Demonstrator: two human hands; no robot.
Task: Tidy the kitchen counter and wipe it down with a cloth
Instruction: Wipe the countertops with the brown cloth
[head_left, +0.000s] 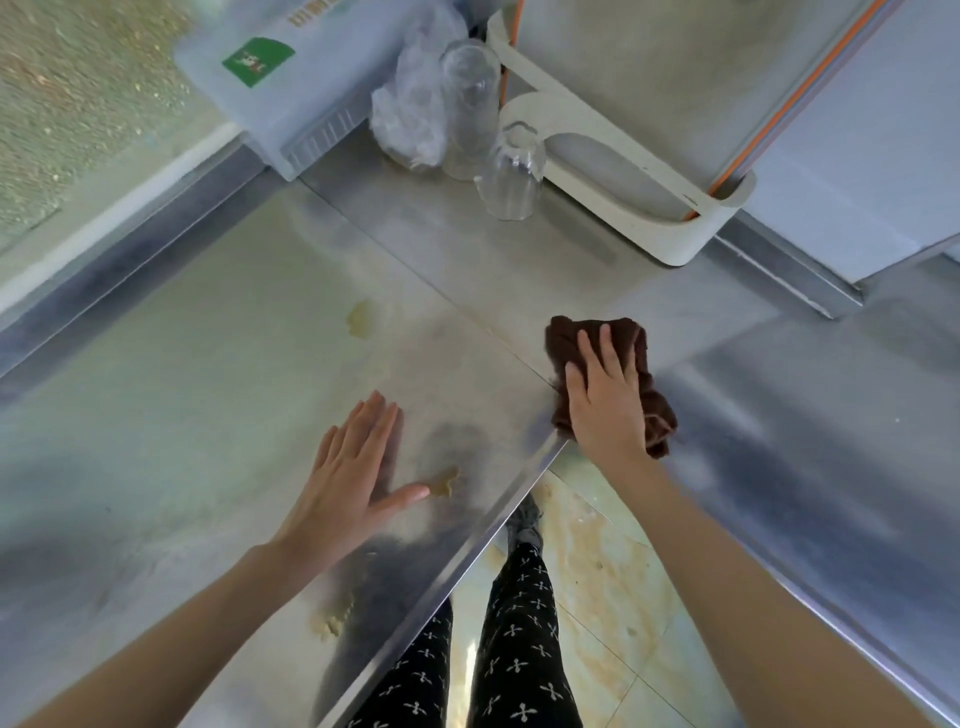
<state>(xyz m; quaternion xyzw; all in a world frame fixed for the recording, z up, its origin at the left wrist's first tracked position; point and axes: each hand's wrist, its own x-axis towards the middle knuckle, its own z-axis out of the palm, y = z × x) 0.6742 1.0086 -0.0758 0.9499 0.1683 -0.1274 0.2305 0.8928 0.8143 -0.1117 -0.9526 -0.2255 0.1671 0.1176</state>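
My right hand (605, 400) presses flat on a crumpled dark brown cloth (657, 410) at the inner corner of the stainless steel counter (208, 364). My left hand (353, 478) rests palm down on the counter with fingers spread, holding nothing. A yellowish stain (447, 480) lies just beyond its thumb. Another stain (361, 317) sits farther back, and a third (332, 618) is near my left forearm.
Two clear glass bottles (470, 104) (511, 176) and a crumpled plastic bag (410, 114) stand at the back corner. A white rack (675, 239) holds boards at the back right. A pale box (291, 78) with a green label is back left. The counter edge (467, 561) runs diagonally above the tiled floor.
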